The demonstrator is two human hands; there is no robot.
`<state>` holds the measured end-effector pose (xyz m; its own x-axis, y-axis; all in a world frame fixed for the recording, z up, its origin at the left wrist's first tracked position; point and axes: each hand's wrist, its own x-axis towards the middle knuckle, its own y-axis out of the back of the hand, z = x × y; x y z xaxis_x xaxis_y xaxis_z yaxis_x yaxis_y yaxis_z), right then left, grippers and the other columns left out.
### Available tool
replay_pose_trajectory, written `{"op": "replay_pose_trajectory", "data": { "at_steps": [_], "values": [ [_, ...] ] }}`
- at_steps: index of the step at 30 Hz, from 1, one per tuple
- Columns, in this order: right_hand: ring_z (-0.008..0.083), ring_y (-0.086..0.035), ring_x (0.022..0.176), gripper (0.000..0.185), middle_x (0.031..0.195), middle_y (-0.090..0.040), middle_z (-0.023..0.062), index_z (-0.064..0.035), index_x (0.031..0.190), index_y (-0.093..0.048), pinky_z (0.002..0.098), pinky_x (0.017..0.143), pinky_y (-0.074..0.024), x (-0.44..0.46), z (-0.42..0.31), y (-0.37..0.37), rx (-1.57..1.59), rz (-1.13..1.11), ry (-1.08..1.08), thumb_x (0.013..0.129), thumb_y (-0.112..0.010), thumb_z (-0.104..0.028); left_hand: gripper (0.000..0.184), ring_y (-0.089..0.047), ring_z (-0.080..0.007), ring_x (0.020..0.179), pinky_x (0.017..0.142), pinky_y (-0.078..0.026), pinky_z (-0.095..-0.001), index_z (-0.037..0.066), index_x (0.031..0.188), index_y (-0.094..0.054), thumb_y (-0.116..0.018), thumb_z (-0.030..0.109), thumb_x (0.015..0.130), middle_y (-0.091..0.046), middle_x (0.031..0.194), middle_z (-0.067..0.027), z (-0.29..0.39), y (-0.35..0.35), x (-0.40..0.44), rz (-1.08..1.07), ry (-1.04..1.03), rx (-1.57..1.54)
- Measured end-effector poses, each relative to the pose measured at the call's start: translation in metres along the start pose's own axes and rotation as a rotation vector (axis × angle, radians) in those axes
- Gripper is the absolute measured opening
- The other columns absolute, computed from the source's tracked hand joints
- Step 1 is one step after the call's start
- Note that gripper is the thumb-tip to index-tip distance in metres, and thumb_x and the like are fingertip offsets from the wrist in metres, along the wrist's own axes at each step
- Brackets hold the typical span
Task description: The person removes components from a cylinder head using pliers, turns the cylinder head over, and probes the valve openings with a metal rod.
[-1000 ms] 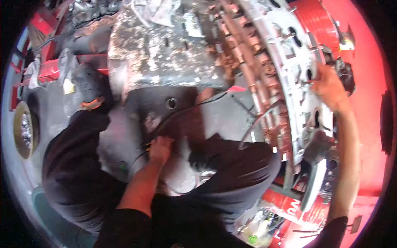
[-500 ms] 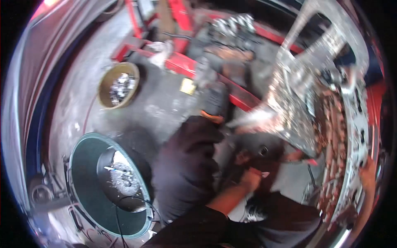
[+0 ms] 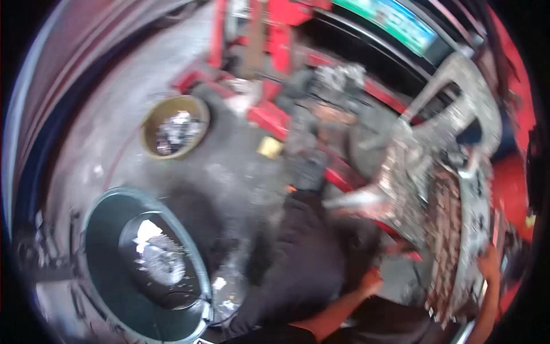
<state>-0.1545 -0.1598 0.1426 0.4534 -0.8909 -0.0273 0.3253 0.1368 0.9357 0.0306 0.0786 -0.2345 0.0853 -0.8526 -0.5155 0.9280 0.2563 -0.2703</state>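
My left hand (image 3: pixel 371 282) is low, right of centre, between my dark-clothed legs; its fingers look curled, but blur hides what they hold. My right hand (image 3: pixel 488 264) lies on the outer edge of a long pale metal part (image 3: pixel 474 223) with holes at the right; its fingers are too smeared to read. Alongside this part runs a row of rusty brown segments (image 3: pixel 446 241). Above them stands a worn metal frame (image 3: pixel 487 103) with large openings, joined to a scuffed metal plate (image 3: pixel 395 195).
A large green tub (image 3: pixel 103 275) with dark liquid stands at the lower left. Beyond it is a yellowish bowl (image 3: pixel 200 123) of small metal pieces. Red metal stands (image 3: pixel 281 51) and a yellow block (image 3: pixel 270 147) are on the floor ahead. A red surface (image 3: pixel 513 189) borders the right.
The view has swung left, bringing the tub and bowl into sight and moving the metal assembly rightward. My left hand appears farther right; my right hand stays at the pale part's edge.
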Motion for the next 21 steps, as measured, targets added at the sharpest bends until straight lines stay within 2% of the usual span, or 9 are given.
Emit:
{"op": "replay_pose_trajectory", "data": {
  "at_steps": [1, 2, 4, 5, 7, 9, 14, 16, 21],
  "values": [
    [0.0399, -0.054, 0.103, 0.041, 0.111, -0.055, 0.024, 0.0011, 0.111, -0.056, 0.0465, 0.089, -0.0434, -0.003, 0.019, -0.013, -0.074, 0.058, 0.034, 0.078, -0.064, -0.021, 0.044, -0.062, -0.0375, 0.098, 0.083, -0.05, -0.0454, 0.005, 0.116, -0.053, -0.059, 0.024, 0.077, -0.063, 0.103, -0.0205, 0.01, 0.006, -0.012, 0.034, -0.036, 0.212],
    [0.0398, -0.054, 0.103, 0.038, 0.11, -0.056, 0.0244, 0.0012, 0.108, -0.058, 0.0471, 0.09, -0.0433, -0.003, -0.1, 0.068, 0.012, -0.401, -0.242, 0.079, -0.064, -0.023, 0.047, -0.064, -0.0356, 0.095, 0.08, -0.052, -0.0437, 0.005, 0.119, -0.052, -0.061, 0.019, 0.075, -0.064, 0.102, -0.02, 0.016, 0.003, -0.022, 0.043, -0.097, 0.412],
    [0.0378, -0.06, 0.088, 0.034, 0.091, -0.065, 0.0218, 0.0018, 0.1, -0.063, 0.0458, 0.083, -0.0479, -0.008, -0.055, 0.034, -0.011, -0.071, -0.082, 0.076, -0.064, -0.022, 0.053, -0.065, -0.039, 0.092, 0.079, -0.053, -0.0452, 0.001, 0.121, -0.047, -0.063, 0.018, 0.074, -0.066, 0.097, -0.0214, 0.034, 0.005, -0.038, 0.025, -0.128, 0.572],
    [0.034, -0.063, 0.084, 0.033, 0.088, -0.067, 0.0218, 0.0033, 0.1, -0.064, 0.0442, 0.08, -0.0491, -0.016, -0.093, 0.064, 0.166, -0.128, -0.009, 0.074, -0.064, -0.017, 0.049, -0.065, -0.0397, 0.093, 0.08, -0.052, -0.0464, -0.001, 0.119, -0.045, -0.061, 0.016, 0.076, -0.066, 0.097, -0.0221, 0.044, 0.005, -0.042, -0.036, -0.06, 0.607],
    [0.0197, -0.06, 0.076, 0.033, 0.085, -0.067, 0.0148, 0.0033, 0.101, -0.063, 0.0363, 0.072, -0.0492, -0.019, -0.1, 0.076, 0.256, -0.238, -0.114, 0.071, -0.064, -0.01, 0.042, -0.064, -0.0415, 0.09, 0.078, -0.052, -0.0476, 0.0, 0.111, -0.045, -0.064, 0.017, 0.078, -0.066, 0.091, -0.0226, 0.076, 0.011, -0.066, 0.06, -0.033, 0.468],
    [0.0168, -0.057, 0.074, 0.031, 0.082, -0.065, 0.0108, 0.0029, 0.101, -0.063, 0.0337, 0.069, -0.0484, -0.014, -0.057, 0.058, 0.252, -0.252, -0.147, 0.072, -0.062, -0.009, 0.035, -0.064, -0.0426, 0.086, 0.074, -0.051, -0.0475, -0.001, 0.1, -0.05, -0.067, 0.016, 0.075, -0.065, 0.084, -0.0238, 0.056, -0.003, -0.064, 0.222, -0.16, 0.246],
    [0.0095, -0.055, 0.073, 0.031, 0.084, -0.063, 0.0017, 0.0021, 0.102, -0.063, 0.0268, 0.065, -0.0468, -0.012, -0.061, 0.04, 0.663, -0.287, -0.2, 0.072, -0.057, -0.002, 0.021, -0.061, -0.0444, 0.082, 0.07, -0.047, -0.0489, -0.003, 0.08, -0.055, -0.065, 0.013, 0.072, -0.061, 0.08, -0.0267, 0.106, 0.001, -0.081, -0.042, -0.321, 0.008],
    [0.0093, -0.055, 0.073, 0.033, 0.084, -0.062, 0.0016, 0.002, 0.104, -0.063, 0.026, 0.064, -0.0466, -0.007, -0.044, 0.037, 0.619, -0.3, -0.207, 0.072, -0.056, -0.001, 0.02, -0.058, -0.0365, 0.063, 0.059, -0.044, -0.0413, -0.003, 0.077, -0.051, -0.065, 0.01, 0.072, -0.054, 0.066, -0.021, 0.132, 0.002, -0.094, -0.125, -0.488, -0.107],
    [0.0099, -0.057, 0.073, 0.038, 0.084, -0.062, 0.0013, 0.0011, 0.11, -0.061, 0.0261, 0.064, -0.049, -0.009, -0.063, 0.045, 0.543, -0.305, -0.261, 0.073, -0.055, 0.002, 0.02, -0.06, -0.0398, 0.069, 0.064, -0.046, -0.0463, -0.004, 0.083, -0.052, -0.063, 0.011, 0.075, -0.057, 0.073, -0.0245, 0.165, 0.015, -0.087, -0.255, -0.577, -0.044]
  ]
}}
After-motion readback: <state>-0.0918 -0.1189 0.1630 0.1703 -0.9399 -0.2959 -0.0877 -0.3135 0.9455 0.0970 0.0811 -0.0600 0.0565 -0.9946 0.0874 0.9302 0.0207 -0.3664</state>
